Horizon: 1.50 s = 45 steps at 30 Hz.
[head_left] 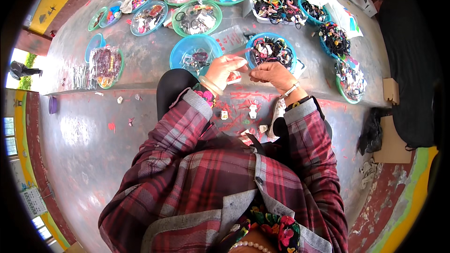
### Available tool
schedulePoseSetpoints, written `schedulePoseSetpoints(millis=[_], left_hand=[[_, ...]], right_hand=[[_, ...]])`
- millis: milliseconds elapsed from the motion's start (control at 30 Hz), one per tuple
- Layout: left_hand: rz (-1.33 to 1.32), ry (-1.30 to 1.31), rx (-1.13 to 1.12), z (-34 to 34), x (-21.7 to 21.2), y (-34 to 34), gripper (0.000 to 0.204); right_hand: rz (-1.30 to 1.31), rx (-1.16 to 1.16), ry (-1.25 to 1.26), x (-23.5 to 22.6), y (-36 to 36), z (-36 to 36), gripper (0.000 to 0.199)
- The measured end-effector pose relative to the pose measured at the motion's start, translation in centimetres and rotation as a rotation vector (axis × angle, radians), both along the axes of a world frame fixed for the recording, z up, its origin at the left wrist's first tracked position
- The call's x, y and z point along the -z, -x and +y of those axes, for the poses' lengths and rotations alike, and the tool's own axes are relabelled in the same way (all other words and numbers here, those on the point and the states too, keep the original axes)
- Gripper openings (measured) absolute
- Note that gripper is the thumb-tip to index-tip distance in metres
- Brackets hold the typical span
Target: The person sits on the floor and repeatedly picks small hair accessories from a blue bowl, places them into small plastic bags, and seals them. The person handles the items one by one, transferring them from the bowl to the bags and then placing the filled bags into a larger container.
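Being pinched between the left hand (224,69) and right hand (273,73) is a small clear packet (236,76), over the concrete step's edge (140,84). Blue basins (183,49) of hair ties (272,49) beyond are being kept full, suggesting much sorting left.

Two hands show, the left hand (224,69) and the right hand (272,74), each wearing one bracelet. About fourteen round bowls lie on the grey floor (84,136): roughly eight green or teal, six blue, most filled with hair ties. One white tray (276,7) holds more. One purple cup (52,105) stands apart.
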<state>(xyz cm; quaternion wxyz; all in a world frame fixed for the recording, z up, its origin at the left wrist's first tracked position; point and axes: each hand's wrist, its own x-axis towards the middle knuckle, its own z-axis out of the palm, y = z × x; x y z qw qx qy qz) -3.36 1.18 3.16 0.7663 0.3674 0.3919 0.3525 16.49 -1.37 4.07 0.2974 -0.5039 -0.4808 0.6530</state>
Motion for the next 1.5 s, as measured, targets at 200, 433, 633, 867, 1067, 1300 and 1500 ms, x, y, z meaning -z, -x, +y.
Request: schedulePoseSetpoints(millis=[200,433,633,867,1067,1300,1500], left_hand=[[-0.104,0.0,0.049,0.2,0.9,-0.1,0.019],[-0.078,-0.024,0.022,-0.1,0.4,-0.5,0.019],[0.019,-0.1,-0.011,-0.2,0.3,-0.6,0.018],[0.032,-0.119,-0.065,-0.4,0.1,-0.7,0.016],[-0.018,-0.119,-0.071,-0.3,0.6,-0.9,0.014],[-0.043,-0.11,-0.054,-0.4,0.3,-0.9,0.011],[-0.072,-0.087,-0.052,-0.5,0.0,-1.0,0.012]], right_hand=[[0.117,0.211,0.015,-0.2,0.0,-0.1,0.017],[0.103,0.212,0.025,-0.6,0.0,-0.2,0.018],[0.089,0.196,-0.009,-0.3,0.0,-0.1,0.018],[0.125,0.201,0.001,0.4,0.3,0.0,0.018],[0.117,0.193,-0.007,0.4,0.4,-0.1,0.018],[0.152,0.211,-0.025,0.0,0.6,-0.2,0.017],[0.197,0.254,-0.078,0.1,0.7,-0.1,0.013]])
